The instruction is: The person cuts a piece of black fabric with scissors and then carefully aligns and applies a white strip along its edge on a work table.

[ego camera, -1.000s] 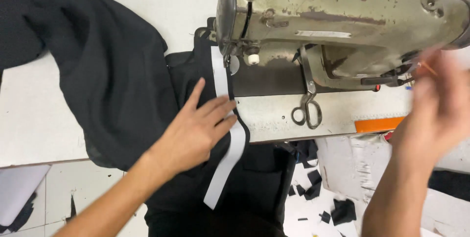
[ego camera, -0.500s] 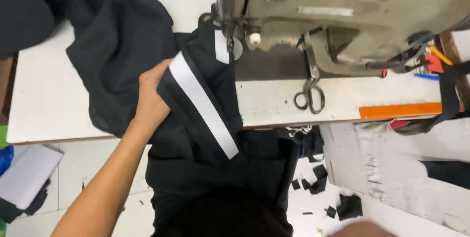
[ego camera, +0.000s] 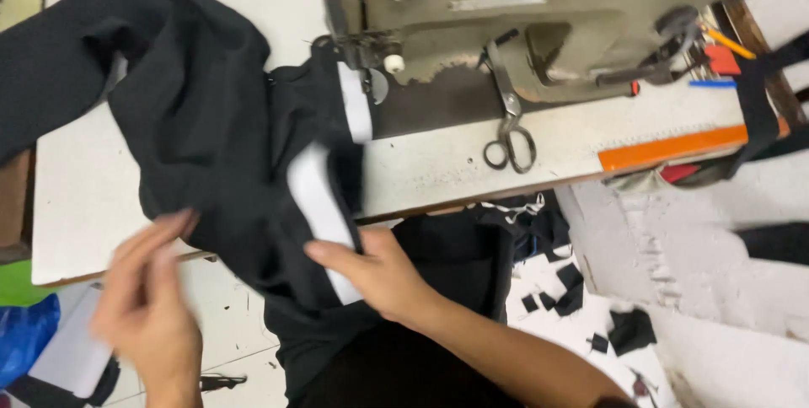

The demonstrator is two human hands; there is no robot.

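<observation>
You are handling the black garment (ego camera: 202, 130) at the sewing machine (ego camera: 539, 20); the cloth is lying heaped on the white table (ego camera: 76, 180) to the left of the machine, with one edge running in under the needle area and the rest hanging off the table's front edge toward you. Your right hand (ego camera: 375, 271) is pressing the white strip (ego camera: 318, 206) against the fabric below the machine, fingers curled over it and gripping; your left hand (ego camera: 147, 298) is hovering further left of the machine, blurred, fingers spread and holding nothing. By the look of it you are lining up the strip along the seam for stitching; the next move is calling for both hands to flatten the cloth and keep the strip straight toward the presser foot. Scissors (ego camera: 508, 126) are lying on the machine bed, and black scraps (ego camera: 590, 307) are lying on the floor below the machine.
</observation>
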